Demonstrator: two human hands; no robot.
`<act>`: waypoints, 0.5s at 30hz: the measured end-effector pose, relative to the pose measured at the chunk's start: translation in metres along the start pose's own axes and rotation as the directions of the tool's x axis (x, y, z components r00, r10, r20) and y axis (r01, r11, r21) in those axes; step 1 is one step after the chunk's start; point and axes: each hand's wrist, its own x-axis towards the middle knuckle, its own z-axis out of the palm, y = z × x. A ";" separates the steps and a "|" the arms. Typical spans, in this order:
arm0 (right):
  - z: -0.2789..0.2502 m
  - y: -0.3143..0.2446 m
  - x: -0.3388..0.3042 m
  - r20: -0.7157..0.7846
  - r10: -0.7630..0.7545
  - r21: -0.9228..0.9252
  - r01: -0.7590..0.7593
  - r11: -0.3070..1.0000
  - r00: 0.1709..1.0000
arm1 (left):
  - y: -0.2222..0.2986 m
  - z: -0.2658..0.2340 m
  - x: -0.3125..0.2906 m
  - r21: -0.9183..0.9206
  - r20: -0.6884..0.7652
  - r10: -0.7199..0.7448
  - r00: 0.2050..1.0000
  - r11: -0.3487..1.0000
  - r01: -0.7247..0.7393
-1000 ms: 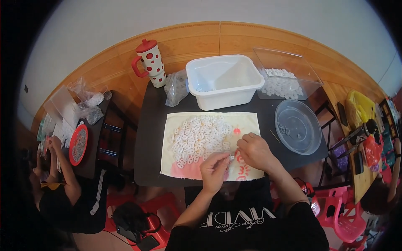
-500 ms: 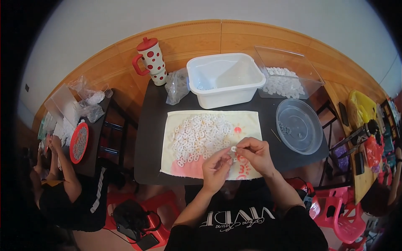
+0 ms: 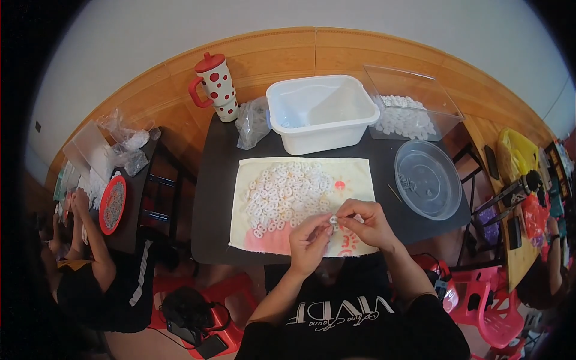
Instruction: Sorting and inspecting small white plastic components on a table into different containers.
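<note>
Over the front right of a pale yellow towel [image 3: 240, 234], my left hand [image 3: 309, 245] and my right hand [image 3: 367, 225] meet, fingertips nearly touching. Between them is a small white two-holed piece [image 3: 333, 220], pinched by the thumb and fingers of both hands. Whether anything smaller is held with it, I cannot make out. A wide pile of similar white pieces [image 3: 285, 195] spreads across the towel, left of and beyond my hands. On the right, a round clear plastic tray [image 3: 447, 207] holds a small cluster of tiny grey parts [image 3: 408, 185].
A white tub [image 3: 324, 139], a spotted tumbler [image 3: 221, 90] and a plastic bag [image 3: 252, 123] stand along the back. Behind the tray sits a clear box of white pieces [image 3: 405, 120]. A thin stick [image 3: 394, 192] lies beside the tray. At left, another person works near a red tray [image 3: 114, 205].
The white piece has turned between my fingertips and now shows its holes more plainly. My right fingers have shifted slightly around it; my left hand stays nearly in place.
</note>
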 end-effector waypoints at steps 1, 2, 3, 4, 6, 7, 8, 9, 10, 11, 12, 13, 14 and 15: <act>0.000 0.000 0.000 0.010 0.011 0.000 -0.012 1.000 1.000 | 0.000 0.000 0.000 0.000 -0.001 0.000 1.000 1.000 0.000; -0.001 0.000 0.000 0.010 0.012 0.000 -0.012 1.000 1.000 | -0.002 0.001 0.001 0.013 0.003 0.030 1.000 0.999 -0.030; -0.001 0.000 0.000 0.011 0.007 -0.005 -0.007 1.000 1.000 | -0.002 0.001 0.001 0.026 0.006 0.059 0.998 0.998 -0.059; -0.001 0.000 0.000 0.012 0.003 -0.010 -0.003 1.000 1.000 | -0.002 0.001 0.001 0.025 0.007 0.059 0.998 0.998 -0.059; -0.001 0.000 -0.001 0.009 -0.002 -0.014 0.003 1.000 1.000 | -0.002 0.000 0.001 0.020 0.011 0.043 0.999 0.999 -0.043; 0.000 0.000 -0.001 0.007 -0.008 -0.019 0.009 1.000 1.000 | -0.002 0.000 0.001 0.021 0.012 0.042 0.999 0.999 -0.043; 0.001 -0.001 -0.001 0.007 -0.009 -0.018 0.009 1.000 1.000 | -0.002 -0.001 0.000 0.024 0.008 0.017 1.000 1.000 -0.018; 0.002 -0.002 -0.002 -0.005 -0.020 -0.019 0.020 1.000 1.000 | -0.002 -0.002 -0.001 0.027 0.005 -0.007 1.000 1.000 0.007; 0.002 -0.002 -0.002 -0.017 -0.032 -0.020 0.032 0.999 0.999 | -0.002 -0.002 -0.001 0.027 0.005 -0.007 1.000 1.000 0.007; 0.003 -0.001 -0.002 -0.017 -0.032 -0.020 0.032 0.999 0.999 | 0.000 -0.001 -0.002 0.023 -0.003 -0.029 1.000 0.999 0.029; 0.003 0.000 -0.002 -0.024 -0.085 -0.055 0.084 0.995 0.996 | 0.001 -0.001 -0.002 0.019 -0.010 -0.050 0.999 0.999 0.051; 0.002 0.001 -0.002 -0.030 -0.139 -0.091 0.135 0.987 0.990 | 0.002 0.000 -0.001 0.019 -0.009 -0.050 0.999 0.999 0.050; 0.002 0.000 -0.002 -0.028 -0.139 -0.090 0.136 0.987 0.990 | 0.003 0.000 -0.002 0.026 -0.013 -0.044 0.999 0.999 0.044; 0.002 -0.003 -0.002 -0.020 -0.152 -0.128 0.149 0.981 0.988 | 0.004 0.000 -0.001 0.033 -0.016 -0.038 0.999 0.999 0.038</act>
